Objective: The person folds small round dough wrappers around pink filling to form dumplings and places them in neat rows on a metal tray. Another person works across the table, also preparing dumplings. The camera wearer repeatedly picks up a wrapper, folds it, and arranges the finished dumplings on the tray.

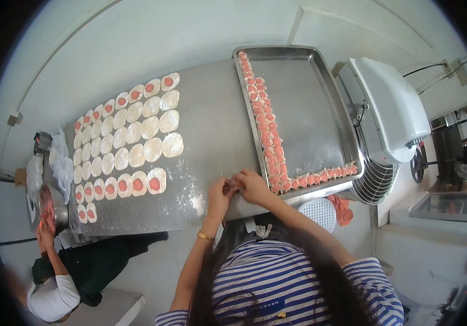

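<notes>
My left hand (220, 196) and my right hand (254, 187) meet above the front edge of the steel table (209, 125). Their fingers are pinched together around a small dumpling (234, 186), mostly hidden by the fingertips. Just right of them lies a large metal tray (304, 108). Open-topped dumplings (269, 136) with pink filling line its left side and part of its near side. To the left, round dough wrappers (135, 132) lie in rows on the table. The farthest row and the nearest ones carry a dab of pink meat filling (154, 184); the middle rows are bare.
A co-worker (54, 290) at the far left has hands in a metal bowl (54, 209) of pink meat. A white mixer (388, 103) with a wire guard stands right of the tray. Below the table's edge are a white perforated stool (318, 213) and a red cloth-like item (342, 211).
</notes>
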The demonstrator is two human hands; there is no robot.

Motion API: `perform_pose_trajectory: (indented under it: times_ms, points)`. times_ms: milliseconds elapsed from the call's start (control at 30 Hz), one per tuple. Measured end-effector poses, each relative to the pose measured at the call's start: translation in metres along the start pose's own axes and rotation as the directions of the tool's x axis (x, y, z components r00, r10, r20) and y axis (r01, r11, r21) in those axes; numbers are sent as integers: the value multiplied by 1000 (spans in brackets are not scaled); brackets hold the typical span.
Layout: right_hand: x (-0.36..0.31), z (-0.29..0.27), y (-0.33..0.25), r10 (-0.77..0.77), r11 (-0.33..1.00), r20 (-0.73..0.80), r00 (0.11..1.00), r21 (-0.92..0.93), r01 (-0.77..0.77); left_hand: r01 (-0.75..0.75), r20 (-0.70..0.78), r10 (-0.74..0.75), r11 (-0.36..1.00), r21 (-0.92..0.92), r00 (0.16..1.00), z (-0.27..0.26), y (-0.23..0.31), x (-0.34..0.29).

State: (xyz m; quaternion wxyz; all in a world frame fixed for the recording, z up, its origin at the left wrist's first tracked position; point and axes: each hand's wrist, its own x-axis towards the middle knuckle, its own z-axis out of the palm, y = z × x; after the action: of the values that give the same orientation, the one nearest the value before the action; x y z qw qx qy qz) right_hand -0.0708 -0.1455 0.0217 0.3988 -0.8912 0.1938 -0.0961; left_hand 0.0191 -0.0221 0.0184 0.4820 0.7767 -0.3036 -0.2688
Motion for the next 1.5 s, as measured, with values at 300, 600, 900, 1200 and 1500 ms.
perform_pose_trajectory:
  times_ms: [300,600,900,1200,1500]
  points:
    - [47,-61,18,3,969,19,1000,246,-8,89,-118,-142,925,-370,983,-3,20,4]
    - [262,-197,155,-14,996,-409,913,-84,-22,184,-281,-237,962,-204,930,-28,-8,-32]
    - [316,-171,192,-72,989,-163,984,-139,50,330,-373,-401,913,-241,837,-20,-4,-82]
    - [319,-175,199,-40,999,-61,997,-32,38,319,-337,-406,904,-285,850,-4,17,-64]
    - [332,-169,205,-13,994,-30,999,-107,10,308,-367,-347,937,-162,863,-15,3,-80]
